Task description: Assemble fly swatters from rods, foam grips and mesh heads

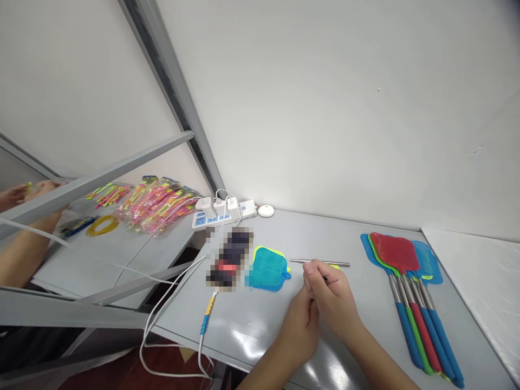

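Observation:
Close together above the grey table, my left hand (301, 326) and my right hand (335, 298) are both closed, their fingertips meeting. A small dark tip shows between the right fingers; the rest of what they grip, if anything, is hidden. Just beyond them lies a thin metal rod (303, 261), with a bit of yellow-green plastic (335, 266) partly behind my right hand. Left of the hands rests a blue fly swatter head (268, 269) on top of a yellow-green one. Farther right is a pile of finished-looking fly swatters (394, 252), red, green and blue, with metal shafts and coloured grips.
A blurred-out phone-like object (233, 257) with a white cable (202, 341) lies left. Behind it are a power strip (199, 221) with chargers and a white round device (266, 211). Past a metal frame (179, 103), another person's arm (32, 249) and bagged pink-yellow items (156, 203) appear.

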The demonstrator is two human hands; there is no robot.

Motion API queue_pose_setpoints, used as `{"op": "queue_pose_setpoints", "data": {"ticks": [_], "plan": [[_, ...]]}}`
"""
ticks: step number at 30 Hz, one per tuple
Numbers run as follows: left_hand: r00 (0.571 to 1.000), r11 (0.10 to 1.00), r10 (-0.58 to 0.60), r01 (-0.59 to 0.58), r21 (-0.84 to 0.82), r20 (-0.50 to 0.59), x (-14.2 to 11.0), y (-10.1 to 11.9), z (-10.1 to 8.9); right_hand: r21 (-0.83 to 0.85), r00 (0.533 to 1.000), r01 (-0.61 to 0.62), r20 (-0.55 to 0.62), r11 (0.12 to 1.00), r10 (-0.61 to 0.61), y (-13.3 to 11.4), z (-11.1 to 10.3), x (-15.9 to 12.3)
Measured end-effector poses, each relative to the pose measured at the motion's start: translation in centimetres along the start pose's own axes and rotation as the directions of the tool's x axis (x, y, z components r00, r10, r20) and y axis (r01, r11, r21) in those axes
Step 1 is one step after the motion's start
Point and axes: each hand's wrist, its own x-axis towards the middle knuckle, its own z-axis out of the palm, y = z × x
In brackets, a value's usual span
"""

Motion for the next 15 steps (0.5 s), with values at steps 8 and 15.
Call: {"op": "queue_pose_setpoints", "data": {"ticks": [8,15], "plan": [[0.998,0.997,0.069,-0.07,-0.032,-0.005,-0.1,1.9,0.4,0.059,0.994,-0.067,0.087,0.996,0.062,-0.7,-0.8,-1.2],[0.95,0.995,0.001,-0.032,-0.095,-0.312,-0.9,0.5,0.0,0.21,0.977,0.095,0.169,0.973,-0.131,-0.5,-1.1,0.1]]}}
